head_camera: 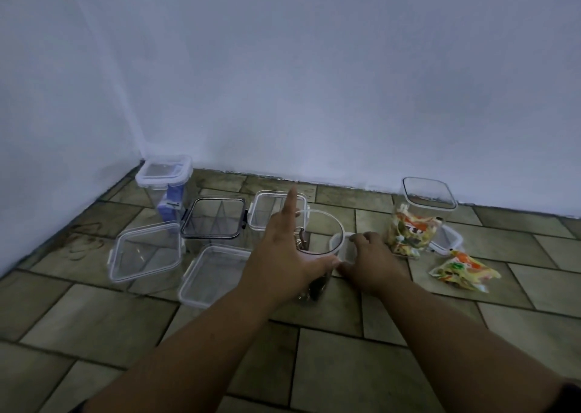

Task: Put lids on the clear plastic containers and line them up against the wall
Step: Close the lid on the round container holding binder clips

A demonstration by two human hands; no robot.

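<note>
A clear container with dark contents stands on the tiled floor at the centre. My left hand lies over its left top, thumb hooked on the near rim, forefinger stretched out. My right hand pinches the white-edged lid flap at its right rim. One lidded container with blue contents stands in the corner by the wall. To the left stand a dark-rimmed container, a container under a tilted lid, and two open ones. On the right is an open container holding snack packets.
A loose lid lies on the floor behind the right container. One snack packet lies on the tiles to the right of my right hand. The white wall runs along the back and meets a side wall at the left corner.
</note>
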